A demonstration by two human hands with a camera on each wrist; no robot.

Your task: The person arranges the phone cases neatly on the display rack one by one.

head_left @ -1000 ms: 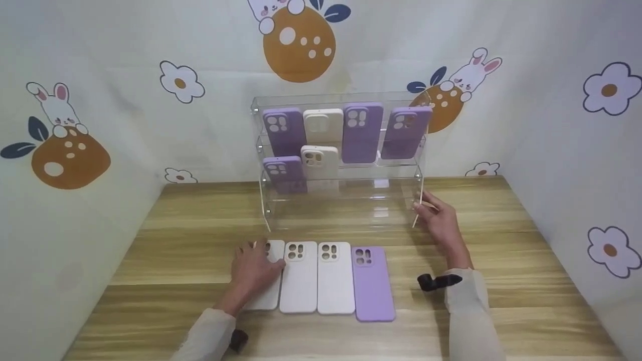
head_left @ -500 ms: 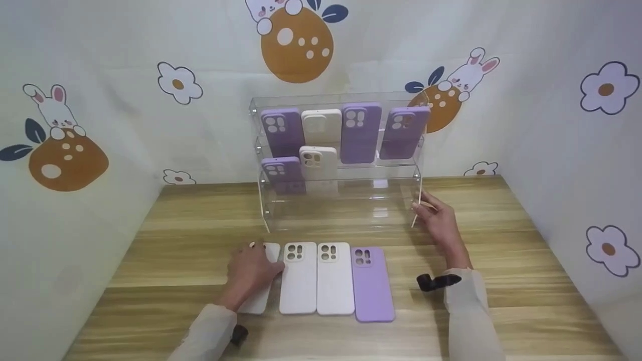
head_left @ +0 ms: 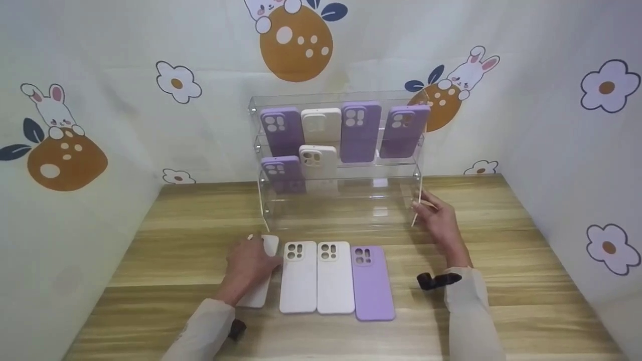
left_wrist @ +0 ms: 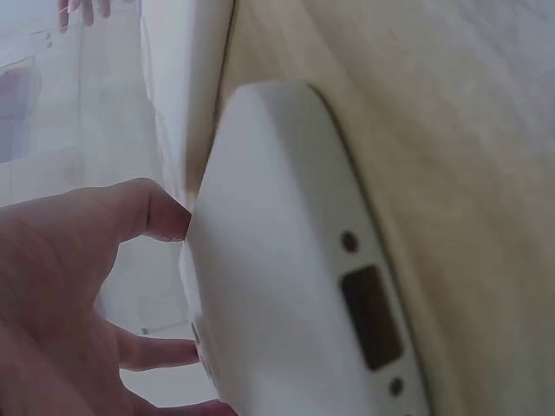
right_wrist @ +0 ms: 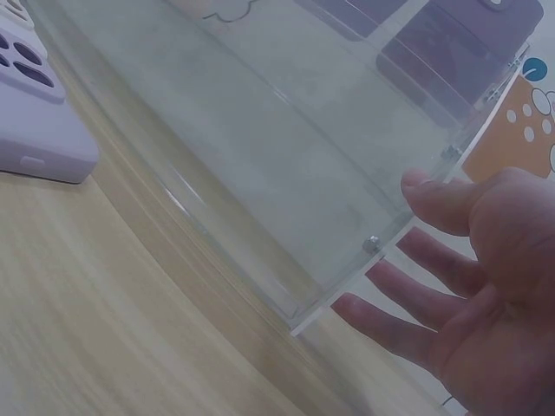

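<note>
In the head view, my left hand (head_left: pixel 251 263) grips a white phone case (head_left: pixel 271 245), set slightly apart from the row beside it. The left wrist view shows my thumb and fingers at the edges of that case (left_wrist: pixel 269 251), its end with the port cutout towards the camera. Right of it lie two white phone cases (head_left: pixel 299 283) (head_left: pixel 335 283) and a purple one (head_left: pixel 375 291). At the stand's right side, my right hand (head_left: pixel 439 220) pinches the side panel of the clear acrylic display stand (right_wrist: pixel 303 173), thumb over the edge and fingers outside.
On the stand's upper tiers stand several purple and white cases, among them a purple case (head_left: pixel 360 135) and a white case (head_left: pixel 321 163). Its lower tiers (head_left: pixel 346 205) show bare acrylic. A printed cloth backdrop (head_left: pixel 215 135) borders the wooden table (head_left: pixel 501 301).
My left hand has drawn the leftmost white case left, away from its neighbour, and tilted it; it has since shifted slightly towards the stand. My right hand stays at the stand.
</note>
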